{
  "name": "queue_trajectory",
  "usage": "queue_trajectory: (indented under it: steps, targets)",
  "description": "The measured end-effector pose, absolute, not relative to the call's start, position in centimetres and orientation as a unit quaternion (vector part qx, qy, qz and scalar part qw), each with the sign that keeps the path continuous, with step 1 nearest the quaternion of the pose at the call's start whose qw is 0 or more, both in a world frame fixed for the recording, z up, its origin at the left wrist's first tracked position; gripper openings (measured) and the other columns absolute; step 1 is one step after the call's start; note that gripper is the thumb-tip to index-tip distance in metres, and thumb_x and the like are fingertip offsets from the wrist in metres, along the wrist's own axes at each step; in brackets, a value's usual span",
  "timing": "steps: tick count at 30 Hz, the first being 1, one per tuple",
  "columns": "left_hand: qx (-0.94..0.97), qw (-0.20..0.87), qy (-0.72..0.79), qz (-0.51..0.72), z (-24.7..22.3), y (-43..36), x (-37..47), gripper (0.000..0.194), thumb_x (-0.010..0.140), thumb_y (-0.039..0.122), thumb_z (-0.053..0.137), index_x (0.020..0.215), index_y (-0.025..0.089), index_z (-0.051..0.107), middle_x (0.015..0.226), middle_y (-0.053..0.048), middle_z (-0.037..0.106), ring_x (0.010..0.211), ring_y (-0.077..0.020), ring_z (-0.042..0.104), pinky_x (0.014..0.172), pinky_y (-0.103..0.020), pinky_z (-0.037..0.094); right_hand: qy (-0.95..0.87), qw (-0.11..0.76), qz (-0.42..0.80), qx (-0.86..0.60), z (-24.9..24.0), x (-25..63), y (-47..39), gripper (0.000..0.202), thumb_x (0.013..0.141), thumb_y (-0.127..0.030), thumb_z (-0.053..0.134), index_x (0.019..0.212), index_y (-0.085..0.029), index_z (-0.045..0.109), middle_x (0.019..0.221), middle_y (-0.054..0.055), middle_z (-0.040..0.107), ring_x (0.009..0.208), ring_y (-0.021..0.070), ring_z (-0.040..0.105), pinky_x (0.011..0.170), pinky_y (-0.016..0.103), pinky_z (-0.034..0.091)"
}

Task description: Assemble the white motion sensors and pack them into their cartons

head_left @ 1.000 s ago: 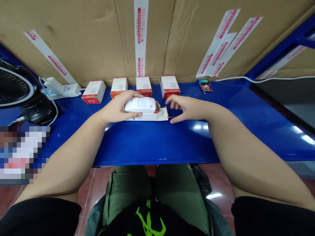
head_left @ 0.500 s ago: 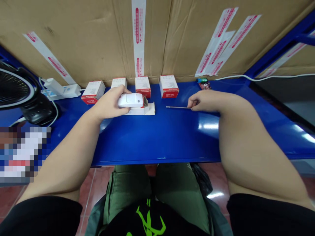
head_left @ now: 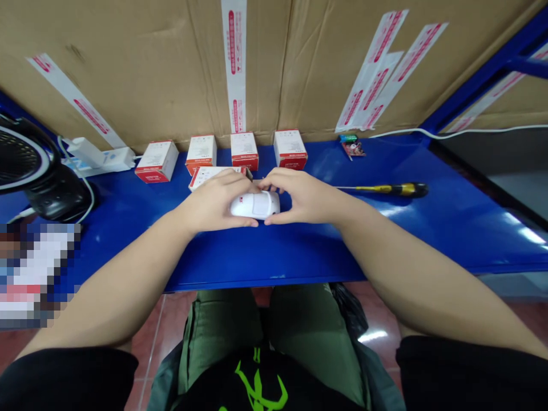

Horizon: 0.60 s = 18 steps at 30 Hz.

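A white motion detector (head_left: 258, 204) lies sideways between my two hands, just above or on the blue table; I cannot tell which. My left hand (head_left: 216, 200) grips its left end, thumb along the near side. At its right end, my right hand (head_left: 295, 197) has thumb and fingers closed around the casing. Behind my left hand sits a red and white box (head_left: 209, 173), partly hidden by the fingers. To the right of my right hand, a screwdriver (head_left: 391, 189) with a yellow and black handle lies on the table, its tip hidden behind that hand.
Several red and white boxes (head_left: 244, 151) stand in a row along the cardboard wall (head_left: 171, 68). A small circuit board (head_left: 354, 148) lies at the back right. A black fan (head_left: 47, 171) and a white power strip (head_left: 105, 160) occupy the left side of the blue table (head_left: 274, 257).
My right hand has let go of the screwdriver, which now lies on the table, and has moved left onto the detector. My left hand has brought the detector right and nearer, away from the box.
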<state>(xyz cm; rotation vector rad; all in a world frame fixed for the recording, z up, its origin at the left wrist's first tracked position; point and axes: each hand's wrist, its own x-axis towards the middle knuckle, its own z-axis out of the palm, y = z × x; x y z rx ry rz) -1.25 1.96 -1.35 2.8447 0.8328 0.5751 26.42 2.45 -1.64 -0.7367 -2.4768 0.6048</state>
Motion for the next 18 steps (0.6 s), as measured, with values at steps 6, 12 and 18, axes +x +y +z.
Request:
queue_trajectory:
  steps: [6, 12, 18]
  targets:
    - [0.935, 0.051, 0.309, 0.168, -1.6, 2.2, -1.1, 0.057, 0.086, 0.057, 0.086, 0.129, 0.023, 0.070, 0.126, -0.010, 0.079, 0.119, -0.0360, 0.072, 0.113, -0.052, 0.051, -0.905, 0.203, 0.198, -0.317, -2.3, 25.2, 2.5, 0.040, 0.078, -0.037, 0.087, 0.113, -0.020, 0.078, 0.113, 0.011, 0.075, 0.103, 0.0306, 0.070, 0.093, 0.046, 0.058]
    - [0.921, 0.024, 0.369, 0.119, -0.7, 2.2, -2.4, 0.073, 0.073, 0.064, 0.092, 0.132, 0.025, 0.071, 0.126, -0.011, 0.080, 0.128, -0.0434, 0.067, 0.115, -0.057, 0.048, -0.899, 0.205, 0.207, -0.327, -2.2, 24.9, 2.2, 0.044, 0.074, -0.029, 0.085, 0.118, -0.022, 0.080, 0.119, 0.011, 0.076, 0.106, 0.0309, 0.072, 0.097, 0.047, 0.060]
    - [0.910, -0.010, 0.401, 0.103, -0.6, 2.1, -2.1, 0.092, 0.076, 0.068, 0.085, 0.153, 0.020, 0.067, 0.129, -0.016, 0.081, 0.131, -0.0470, 0.067, 0.125, -0.067, 0.035, -0.894, 0.212, 0.192, -0.345, -2.7, 25.0, 2.8, 0.051, 0.076, -0.028, 0.083, 0.126, -0.017, 0.081, 0.125, 0.014, 0.076, 0.109, 0.0320, 0.074, 0.101, 0.048, 0.061]
